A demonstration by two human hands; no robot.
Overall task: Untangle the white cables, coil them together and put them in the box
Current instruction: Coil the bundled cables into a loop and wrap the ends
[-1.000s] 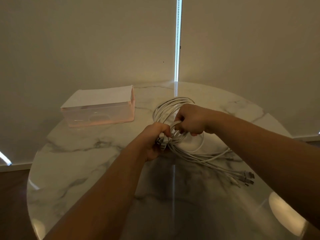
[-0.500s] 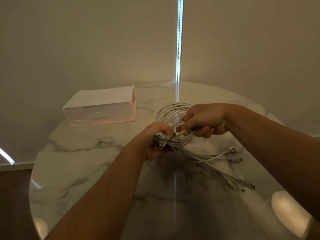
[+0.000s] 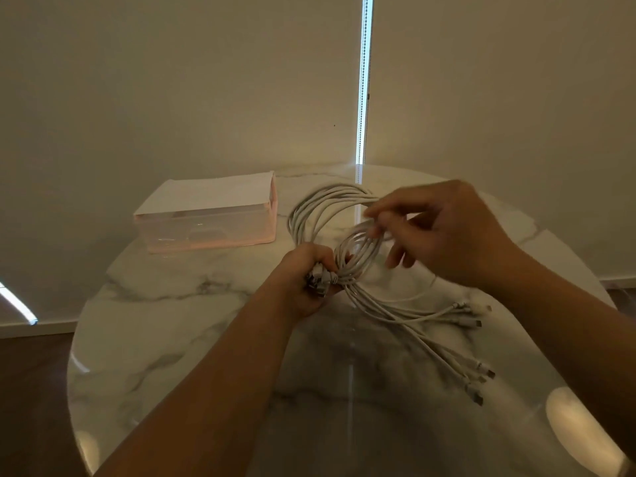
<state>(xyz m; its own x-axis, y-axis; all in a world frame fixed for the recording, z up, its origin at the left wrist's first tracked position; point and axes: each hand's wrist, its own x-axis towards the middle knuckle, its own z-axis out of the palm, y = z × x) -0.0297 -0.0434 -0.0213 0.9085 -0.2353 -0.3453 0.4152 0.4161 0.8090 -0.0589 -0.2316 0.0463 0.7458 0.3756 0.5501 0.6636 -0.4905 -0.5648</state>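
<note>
A dark floor (image 3: pixel 31 390) is seen at the left, under pale blinds (image 3: pixel 172 80) split by a bright slit (image 3: pixel 364 80). On the round marble table (image 3: pixel 165 339), a translucent box (image 3: pixel 206 225) is set far left. The white cables (image 3: pixel 309 215) are clenched in the left hand (image 3: pixel 303 280) at mid-table. One loop is pinched by the blurred right hand (image 3: pixel 440 232). Loose plug ends (image 3: pixel 475 339) are spread near right.

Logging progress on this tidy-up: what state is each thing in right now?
white cables: partly coiled, free plug ends trailing loose on the table
box: on the table, white top on, apart from cables
left hand: grips the coil beside bunched plugs
right hand: pinches a loop
</note>
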